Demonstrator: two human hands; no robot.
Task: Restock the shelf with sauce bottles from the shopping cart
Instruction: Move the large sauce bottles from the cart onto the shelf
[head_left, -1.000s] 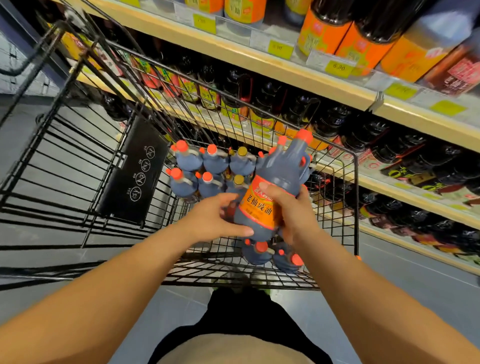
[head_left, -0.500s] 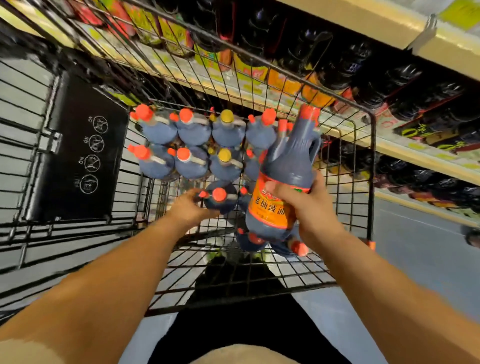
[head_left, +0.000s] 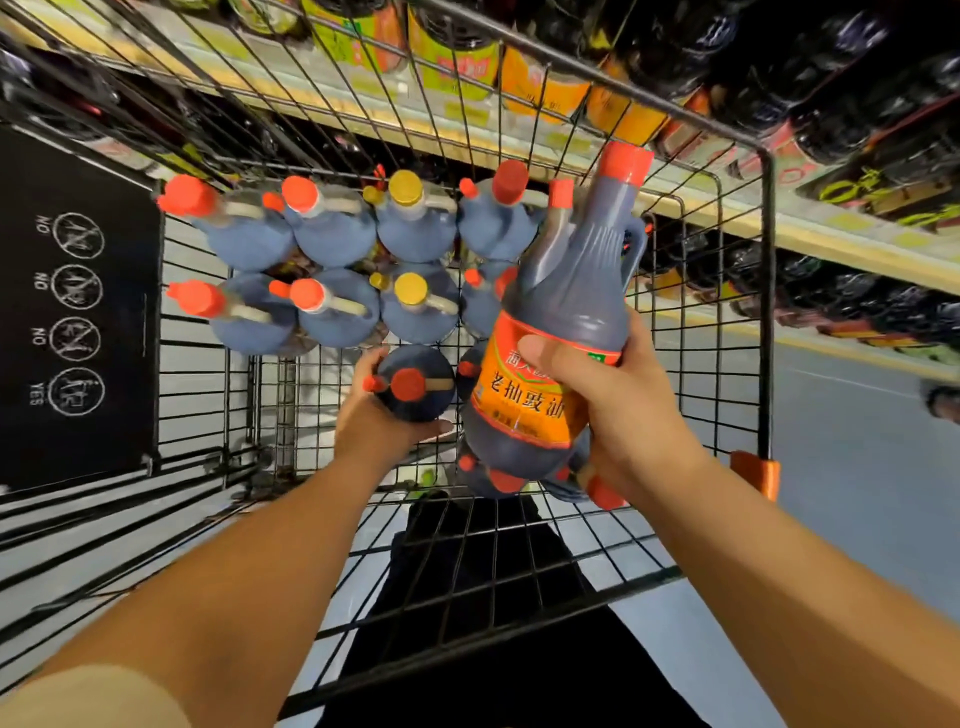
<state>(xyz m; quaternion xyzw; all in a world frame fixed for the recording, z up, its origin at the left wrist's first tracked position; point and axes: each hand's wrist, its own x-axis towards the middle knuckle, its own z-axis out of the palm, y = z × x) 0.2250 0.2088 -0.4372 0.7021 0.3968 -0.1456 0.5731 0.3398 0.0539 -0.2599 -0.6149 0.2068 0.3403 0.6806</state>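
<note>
One orange-labelled bottle, marked 老抽豉油, sits in the right hand.

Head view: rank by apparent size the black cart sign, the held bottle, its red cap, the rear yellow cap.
1. black cart sign, narrowly
2. held bottle
3. red cap and rear yellow cap: alike; the red one sits nearer the camera, so unranked.

Head-worn view, steeply downward, close over shopping cart
</note>
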